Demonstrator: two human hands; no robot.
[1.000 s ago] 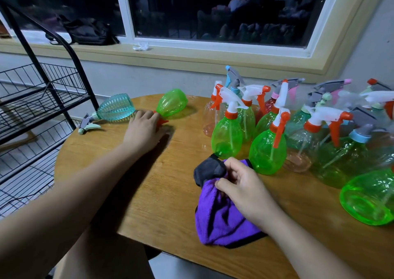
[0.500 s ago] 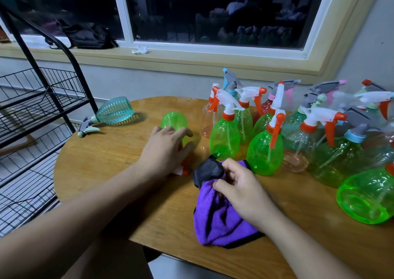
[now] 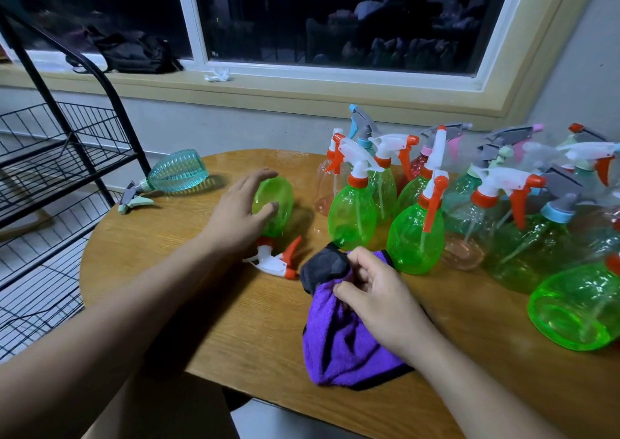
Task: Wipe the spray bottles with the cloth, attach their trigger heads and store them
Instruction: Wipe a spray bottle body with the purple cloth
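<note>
Round wooden table [image 3: 167, 271]. Near its front edge, purple cloth [image 3: 339, 344], bunched, dark grey at the far corner. Just left of the cloth, green bottle [image 3: 276, 200] lying on its side, white-and-orange trigger head [image 3: 273, 262] at the end nearest the cloth. Far left of the cloth, at the table rim, teal ribbed bottle [image 3: 177, 175], also on its side. Behind and right of the cloth, cluster of upright spray bottles [image 3: 352, 217]; far right, another green bottle [image 3: 577, 308] lying down.

right hand [image 3: 379, 301] on purple cloth [image 3: 339, 344]
</note>
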